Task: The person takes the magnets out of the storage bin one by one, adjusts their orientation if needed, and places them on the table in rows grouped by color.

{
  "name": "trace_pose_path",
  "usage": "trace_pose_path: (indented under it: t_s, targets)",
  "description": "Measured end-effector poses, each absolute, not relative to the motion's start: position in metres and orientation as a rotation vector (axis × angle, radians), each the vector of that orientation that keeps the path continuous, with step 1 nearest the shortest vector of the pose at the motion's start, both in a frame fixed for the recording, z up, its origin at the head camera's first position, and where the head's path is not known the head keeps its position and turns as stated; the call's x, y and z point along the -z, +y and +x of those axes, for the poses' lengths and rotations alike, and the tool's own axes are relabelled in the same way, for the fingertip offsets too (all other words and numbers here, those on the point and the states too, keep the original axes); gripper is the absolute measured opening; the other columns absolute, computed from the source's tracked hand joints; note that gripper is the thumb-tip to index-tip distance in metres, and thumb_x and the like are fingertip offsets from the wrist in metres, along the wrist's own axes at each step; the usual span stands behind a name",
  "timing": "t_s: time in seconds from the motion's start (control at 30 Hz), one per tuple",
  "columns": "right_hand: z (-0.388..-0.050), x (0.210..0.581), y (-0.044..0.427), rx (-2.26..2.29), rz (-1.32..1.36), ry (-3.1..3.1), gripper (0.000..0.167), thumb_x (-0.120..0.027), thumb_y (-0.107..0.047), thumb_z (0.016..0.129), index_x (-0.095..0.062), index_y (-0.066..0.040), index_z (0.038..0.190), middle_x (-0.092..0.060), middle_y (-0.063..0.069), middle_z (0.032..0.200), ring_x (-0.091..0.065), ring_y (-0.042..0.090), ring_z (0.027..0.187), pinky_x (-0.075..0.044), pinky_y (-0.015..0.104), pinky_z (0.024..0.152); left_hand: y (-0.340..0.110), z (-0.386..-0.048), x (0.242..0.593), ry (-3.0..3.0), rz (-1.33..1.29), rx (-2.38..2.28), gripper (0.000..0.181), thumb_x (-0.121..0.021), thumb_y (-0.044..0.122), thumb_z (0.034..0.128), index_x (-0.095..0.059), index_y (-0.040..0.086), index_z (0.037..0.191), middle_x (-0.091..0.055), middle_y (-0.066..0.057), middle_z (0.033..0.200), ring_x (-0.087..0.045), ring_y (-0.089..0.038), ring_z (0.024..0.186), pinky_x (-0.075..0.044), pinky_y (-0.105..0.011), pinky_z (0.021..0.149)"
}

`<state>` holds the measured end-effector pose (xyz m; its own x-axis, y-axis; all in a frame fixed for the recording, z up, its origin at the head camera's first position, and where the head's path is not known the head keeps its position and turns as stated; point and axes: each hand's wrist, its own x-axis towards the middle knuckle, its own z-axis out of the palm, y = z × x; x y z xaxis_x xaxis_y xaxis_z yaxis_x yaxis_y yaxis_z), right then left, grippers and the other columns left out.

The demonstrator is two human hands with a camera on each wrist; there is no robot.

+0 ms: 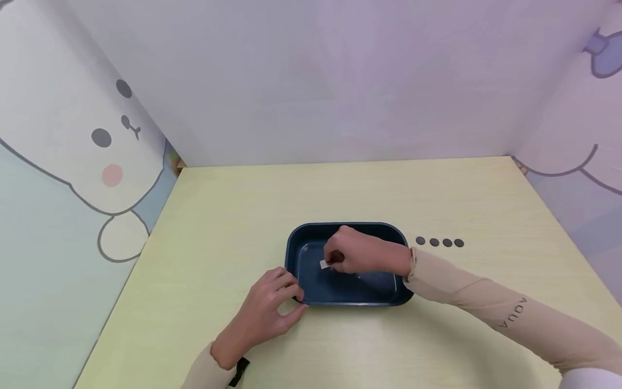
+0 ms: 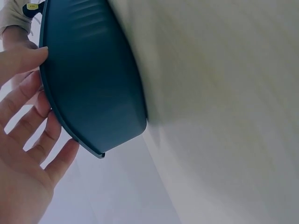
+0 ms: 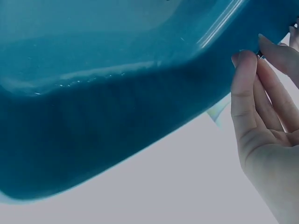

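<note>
A dark blue rectangular tray (image 1: 350,303) with rounded corners and raised walls sits on the pale wooden table. Over its inside, my right hand (image 1: 357,251) pinches a small flat white piece (image 1: 324,264) between thumb and fingertips. In the right wrist view only a tiny dark bit (image 3: 260,54) shows at the fingertips, so the piece's kind stays unclear. At the tray's near left corner my left hand (image 1: 269,302) touches the rim with loosely spread fingers. The left wrist view shows its thumb (image 2: 35,57) against the tray's outer wall (image 2: 93,79).
Several small dark discs (image 1: 434,242) lie in a row on the table (image 1: 218,216), just right of the tray. A plain pale panel (image 1: 311,81) stands behind the table. Cartoon-printed panels (image 1: 73,216) flank both sides.
</note>
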<state>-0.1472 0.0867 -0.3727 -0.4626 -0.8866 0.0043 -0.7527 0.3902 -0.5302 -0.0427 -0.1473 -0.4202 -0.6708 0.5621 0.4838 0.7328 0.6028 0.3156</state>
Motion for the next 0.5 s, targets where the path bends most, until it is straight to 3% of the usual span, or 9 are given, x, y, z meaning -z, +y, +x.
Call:
trace_pose_path:
  t_s: [0.5]
  targets:
    - [-0.130, 0.363, 0.124, 0.889, -1.439, 2.416, 0.008, -0.072, -0.005, 0.079, -0.072, -0.010, 0.085, -0.060, -0.010, 0.074, -0.048, 0.000, 0.059, -0.045, 0.018, 0.055, -0.146, -0.045, 0.422, -2.453, -1.058, 0.734, 0.018, -0.081, 0.019, 0.0690, -0.063, 0.019, 0.075, -0.057, 0.009, 0.083, -0.050, -0.012, 0.082, -0.045, -0.030, 0.075]
